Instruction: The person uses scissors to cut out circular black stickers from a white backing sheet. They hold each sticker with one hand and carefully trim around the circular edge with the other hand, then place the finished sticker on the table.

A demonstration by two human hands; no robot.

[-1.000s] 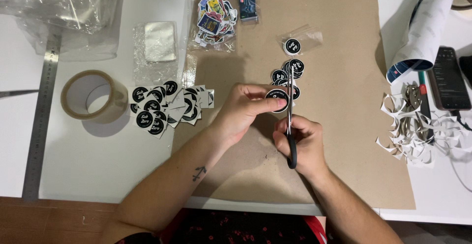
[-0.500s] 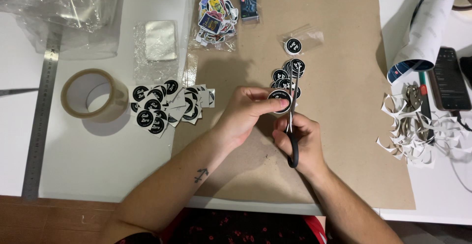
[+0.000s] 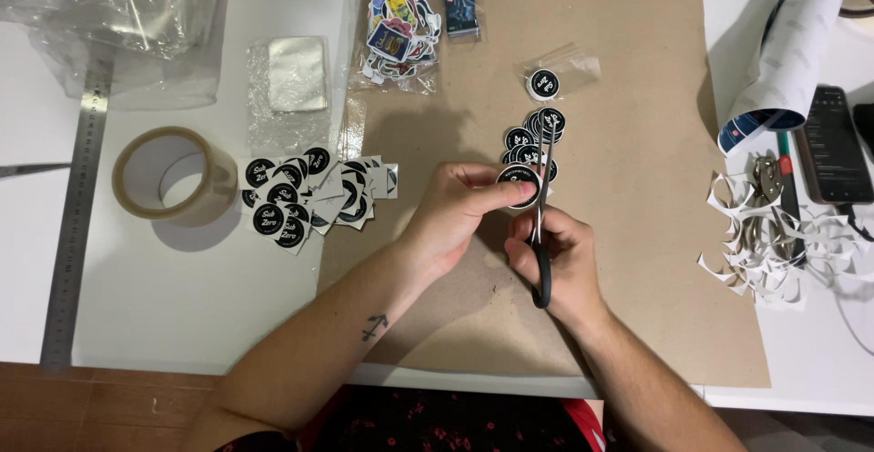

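Fingers (image 3: 496, 192) of left hand (image 3: 455, 215) pinched on round sticker (image 3: 519, 183); scissors (image 3: 541, 224) gripped by right hand (image 3: 560, 261). Trimmed stickers (image 3: 533, 133) piled just beyond; untrimmed heap (image 3: 309, 197) left, well apart.

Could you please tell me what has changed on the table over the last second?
Almost nothing. The left hand still pinches the round black sticker, and the right hand still works the scissors at its edge. The uncut sticker pile, tape roll and paper scraps lie as before.
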